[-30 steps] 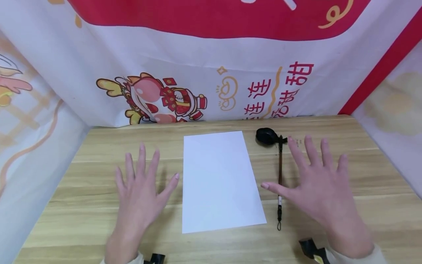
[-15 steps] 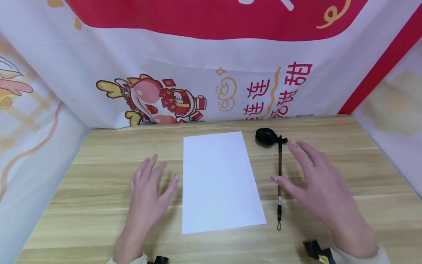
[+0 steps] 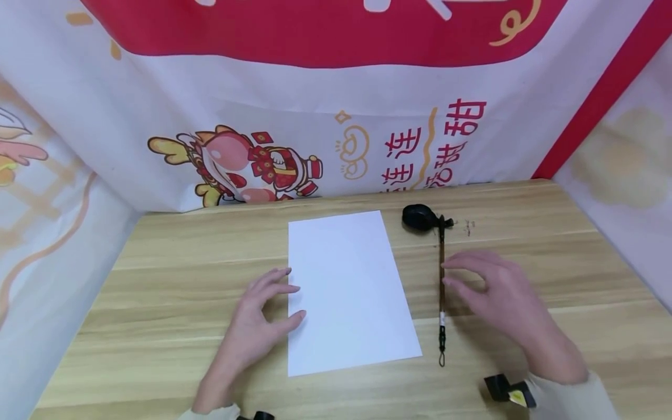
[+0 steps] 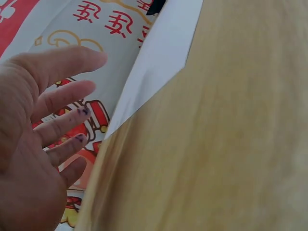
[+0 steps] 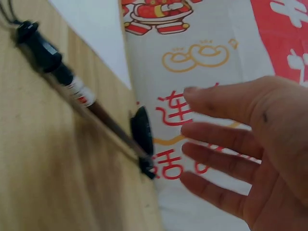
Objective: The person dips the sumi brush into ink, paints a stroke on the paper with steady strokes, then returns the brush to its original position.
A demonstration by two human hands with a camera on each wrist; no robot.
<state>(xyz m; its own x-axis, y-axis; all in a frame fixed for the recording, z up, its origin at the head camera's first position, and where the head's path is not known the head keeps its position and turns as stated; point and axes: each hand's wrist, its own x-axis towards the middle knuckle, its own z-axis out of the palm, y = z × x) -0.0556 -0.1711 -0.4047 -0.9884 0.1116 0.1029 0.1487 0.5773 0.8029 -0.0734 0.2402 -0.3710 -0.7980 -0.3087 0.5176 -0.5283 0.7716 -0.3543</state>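
Brush (image 3: 442,291) down, paper (image 3: 346,291) bare

Head: brush lies right of the paper, tip at a black rounded object (image 3: 418,217); brushwork looks unstarted.
Left wrist: left hand (image 4: 24,149) spread, holding nothing.
Right wrist: right hand (image 5: 274,144) has thumb and fingers apart, brush not yet gripped.

Tabletop (image 3: 157,326): pale wood grain. White sheet (image 3: 346,291) lies flat. Right of the sheet: slender brush (image 3: 442,300), lengthwise; black rounded object (image 3: 418,217), beside the sheet's far end; small dark marks (image 3: 469,226), farther right.

Left fingers (image 3: 283,289) nearer paper (image 3: 346,291), right fingers (image 3: 472,263) gathered
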